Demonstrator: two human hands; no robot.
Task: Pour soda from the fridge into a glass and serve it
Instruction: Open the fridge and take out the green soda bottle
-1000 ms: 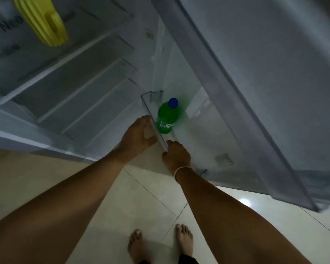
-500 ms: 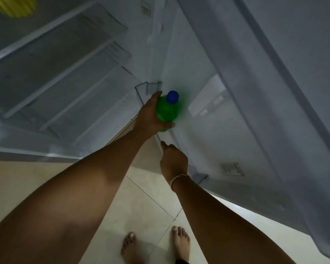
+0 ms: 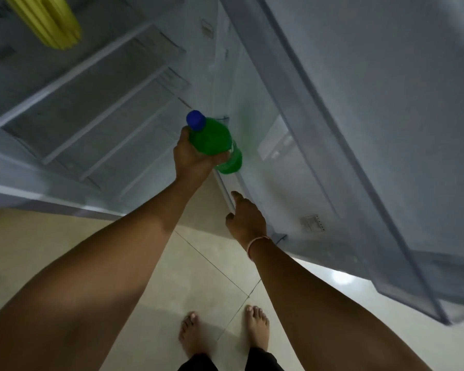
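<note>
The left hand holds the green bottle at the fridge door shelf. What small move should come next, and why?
Probably draw the green bottle back out of the fridge, toward the body. The left hand already grips it, tilted, its base still just above the door shelf. The right hand rests at that shelf's rail, and no glass is in view.

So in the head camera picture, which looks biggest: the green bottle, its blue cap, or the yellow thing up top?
1. Yellow thing, though the frame cuts it off
2. Green bottle, held in the left hand
3. Blue cap
</note>
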